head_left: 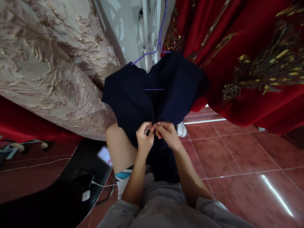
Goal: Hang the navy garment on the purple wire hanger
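Head view: dark navy garment [133,98] hung on purple hanger [159,38], front facing down toward camera. Left hand [144,136] and right hand [167,133] meet at front edge of garment, just below hanger's crossbar. Fingertips of both pinched shut on cloth, thumbs against forefingers, knuckles nearly touching. Looks like fastening or undoing sth small at the front opening, prob. a button or clasp; fastener itself hidden by fingers, cannot tell which.

Judgement on doing step well: keep both edges of cloth level and pulled lightly taut btw hands, so opening lines up. Work close to fingertips, not palm. Avoid tugging downward, since hanger hook sits on a thin rail and garment could slip off shoulder. Dark cloth on dark cloth gives poor contrast; go by feel, check alignment after.

Surroundings: beige patterned fabric [47,63] hanging at left, red embroidered fabric [249,63] at right, both close beside garment. Red tiled floor [237,158] below. Black chair [71,190] at lower left w/ phone [83,179] and white charger [85,195] on it. White shoe [182,129] just behind right hand.
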A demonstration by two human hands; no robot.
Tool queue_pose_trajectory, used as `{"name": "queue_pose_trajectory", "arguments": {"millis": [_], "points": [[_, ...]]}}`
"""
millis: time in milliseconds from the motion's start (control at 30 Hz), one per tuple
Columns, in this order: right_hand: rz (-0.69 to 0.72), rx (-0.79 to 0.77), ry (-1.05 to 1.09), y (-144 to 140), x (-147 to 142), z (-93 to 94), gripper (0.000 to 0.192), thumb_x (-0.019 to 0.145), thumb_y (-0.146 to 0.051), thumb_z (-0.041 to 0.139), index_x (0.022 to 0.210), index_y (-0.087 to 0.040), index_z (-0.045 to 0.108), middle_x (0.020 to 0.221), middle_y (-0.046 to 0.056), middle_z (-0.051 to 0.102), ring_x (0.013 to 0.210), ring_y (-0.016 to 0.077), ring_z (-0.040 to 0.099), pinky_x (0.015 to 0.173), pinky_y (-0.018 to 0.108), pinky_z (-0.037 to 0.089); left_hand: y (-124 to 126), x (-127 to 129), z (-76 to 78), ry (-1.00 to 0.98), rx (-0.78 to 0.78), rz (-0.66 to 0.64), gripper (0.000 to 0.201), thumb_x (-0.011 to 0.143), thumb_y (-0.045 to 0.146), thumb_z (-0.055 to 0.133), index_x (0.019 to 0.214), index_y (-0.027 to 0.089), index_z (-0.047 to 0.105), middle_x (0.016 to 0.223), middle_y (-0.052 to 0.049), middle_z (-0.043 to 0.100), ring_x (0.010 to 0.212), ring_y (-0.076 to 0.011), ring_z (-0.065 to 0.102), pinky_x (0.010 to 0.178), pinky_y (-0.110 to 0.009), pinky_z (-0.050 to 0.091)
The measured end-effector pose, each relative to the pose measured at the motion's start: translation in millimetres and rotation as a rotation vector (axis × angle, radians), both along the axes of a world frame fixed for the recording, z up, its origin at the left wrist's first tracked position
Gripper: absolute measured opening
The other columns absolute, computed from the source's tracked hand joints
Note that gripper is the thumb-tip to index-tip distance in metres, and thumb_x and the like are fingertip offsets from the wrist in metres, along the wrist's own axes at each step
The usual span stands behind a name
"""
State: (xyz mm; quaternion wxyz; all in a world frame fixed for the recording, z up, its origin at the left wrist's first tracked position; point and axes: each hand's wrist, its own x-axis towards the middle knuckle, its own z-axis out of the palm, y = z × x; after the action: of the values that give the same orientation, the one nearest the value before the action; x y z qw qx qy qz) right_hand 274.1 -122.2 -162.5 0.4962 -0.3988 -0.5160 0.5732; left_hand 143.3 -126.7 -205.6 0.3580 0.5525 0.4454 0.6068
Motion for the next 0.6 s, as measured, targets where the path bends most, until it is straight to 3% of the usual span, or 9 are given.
{"name": "queue_pose_trajectory", "arguments": {"millis": [233,333,400,467,500,533,600], "points": [[-0.243,0.357,0.04,51,-5,112.5,0.037,0.098,-0.047,0.065,0.077,-0.018,0.071,0.048,-0.006,0.044,0.043,0.0051,0.04,0.047,0.02,0.031,31,14,-34.5,0.111,0.034,0.142,0.013,0.095,0.028,0.06,0.085,0.018,0.059,0.078,-0.001,0.061,0.076,-0.0139,0.064,0.075,-0.027,0.055],[-0.274,0.429,0.014,53,-15,131.0,0.042,0.102,-0.052,0.059,0.08,-0.018,0.071,0.052,-0.004,0.048,0.045,0.0054,0.043,0.048,0.02,0.035,41,8,-32.5,0.183,0.057,0.026,0.016,0.096,0.024,0.057,0.082,0.019,0.057,0.074,0.0,0.057,0.071,-0.012,0.062,0.071,-0.026,0.053],[-0.286,0.446,-0.001,51,-17,127.2,0.042,0.103,-0.052,0.057,0.081,-0.019,0.07,0.054,-0.004,0.049,0.045,0.0055,0.043,0.047,0.019,0.035,42,-4,-13.1,0.265,0.073,-0.166,0.016,0.093,0.022,0.064,0.078,0.019,0.06,0.07,0.001,0.059,0.066,-0.0118,0.063,0.066,-0.026,0.053],[-0.291,0.452,-0.01,50,-14,120.8,0.041,0.103,-0.05,0.057,0.079,-0.019,0.068,0.054,-0.005,0.049,0.045,0.0052,0.042,0.046,0.019,0.034,39,-18,22.2,0.347,0.1,-0.341,0.008,0.087,0.021,0.074,0.082,0.019,0.068,0.074,0.0,0.067,0.07,-0.0144,0.069,0.069,-0.027,0.056],[-0.288,0.452,-0.018,49,-11,119.4,0.04,0.103,-0.048,0.057,0.077,-0.019,0.067,0.054,-0.005,0.048,0.044,0.005,0.041,0.046,0.019,0.033,39,-24,44.6,0.381,0.122,-0.389,0.005,0.089,0.019,0.074,0.094,0.021,0.073,0.087,-0.001,0.074,0.083,-0.017,0.073,0.08,-0.03,0.059],[-0.279,0.453,-0.028,49,-9,120.0,0.04,0.103,-0.045,0.058,0.074,-0.018,0.065,0.053,-0.005,0.048,0.044,0.0048,0.041,0.046,0.019,0.033,39,-29,68.6,0.396,0.185,-0.34,0.012,0.095,0.018,0.068,0.105,0.022,0.073,0.096,-0.003,0.075,0.092,-0.0174,0.074,0.087,-0.032,0.059],[-0.25,0.478,-0.04,48,-6,126.6,0.038,0.103,-0.037,0.059,0.07,-0.018,0.063,0.053,-0.005,0.049,0.044,0.0046,0.042,0.047,0.019,0.034,44,-32,116.2,0.312,0.372,-0.103,0.021,0.102,0.021,0.062,0.122,0.022,0.068,0.108,-0.005,0.074,0.097,-0.0167,0.073,0.09,-0.033,0.06]]}}
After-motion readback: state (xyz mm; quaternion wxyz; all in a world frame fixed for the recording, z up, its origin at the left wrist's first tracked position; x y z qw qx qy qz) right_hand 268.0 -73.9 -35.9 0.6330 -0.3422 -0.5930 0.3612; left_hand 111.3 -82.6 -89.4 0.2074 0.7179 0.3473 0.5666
